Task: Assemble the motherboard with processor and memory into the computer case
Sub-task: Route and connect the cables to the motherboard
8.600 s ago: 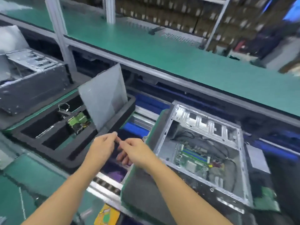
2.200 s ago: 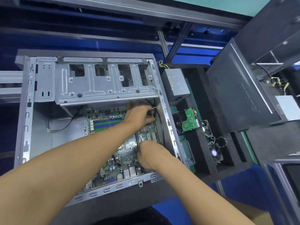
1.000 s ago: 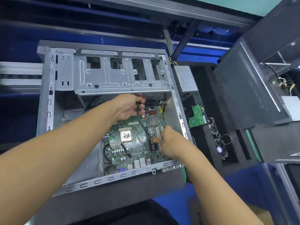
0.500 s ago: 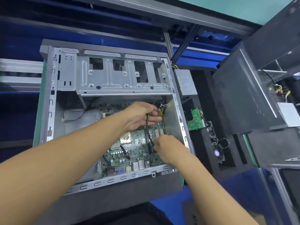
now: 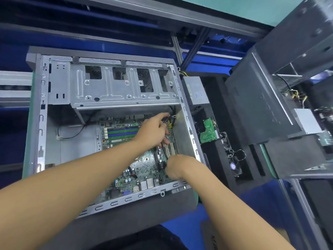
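An open grey computer case (image 5: 38,123) lies on its side in front of me, with a metal drive cage (image 5: 124,87) across its far end. A green motherboard (image 5: 124,134) with blue and green memory slots lies flat inside. My left hand (image 5: 153,131) is over the board's far right part, fingers curled around a black cable (image 5: 164,150) that runs down the right side. My right hand (image 5: 175,166) is curled at the board's near right edge, holding the lower end of that cable. The processor socket is mostly hidden under my left forearm.
A black foam tray (image 5: 214,159) to the right of the case holds a grey power supply (image 5: 195,92), a green circuit board (image 5: 209,131) and a small fan (image 5: 235,166). A dark case panel (image 5: 257,112) leans further right. A loose white-plug cable (image 5: 72,136) lies on the case floor.
My left hand has slid toward the far right corner of the case with the cable. My right hand has shifted a little toward the near right edge of the board.
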The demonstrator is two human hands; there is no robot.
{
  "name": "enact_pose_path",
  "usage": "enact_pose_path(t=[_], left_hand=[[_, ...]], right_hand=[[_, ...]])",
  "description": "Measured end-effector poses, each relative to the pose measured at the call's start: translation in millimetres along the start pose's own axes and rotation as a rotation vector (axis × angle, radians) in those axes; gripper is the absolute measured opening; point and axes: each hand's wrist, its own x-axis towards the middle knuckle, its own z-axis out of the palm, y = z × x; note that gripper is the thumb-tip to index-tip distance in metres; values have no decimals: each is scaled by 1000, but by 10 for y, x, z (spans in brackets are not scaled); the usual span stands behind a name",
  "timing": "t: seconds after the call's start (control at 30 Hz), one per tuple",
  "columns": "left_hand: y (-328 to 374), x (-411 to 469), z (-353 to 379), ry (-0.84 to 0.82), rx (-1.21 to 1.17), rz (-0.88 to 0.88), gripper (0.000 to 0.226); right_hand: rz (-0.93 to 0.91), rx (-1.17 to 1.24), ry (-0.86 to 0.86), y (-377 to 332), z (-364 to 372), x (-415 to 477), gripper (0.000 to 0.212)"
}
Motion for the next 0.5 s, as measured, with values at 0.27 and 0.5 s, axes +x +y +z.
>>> enact_pose_path(t=[0.27, 0.5], left_hand=[[-87, -112, 76, 145, -57, 89, 45], [-178, -98, 43, 256, -58, 112, 42]], right_hand=[[-26, 27, 50, 12, 34, 35, 31], [-40, 56, 104, 31, 44, 49, 30]])
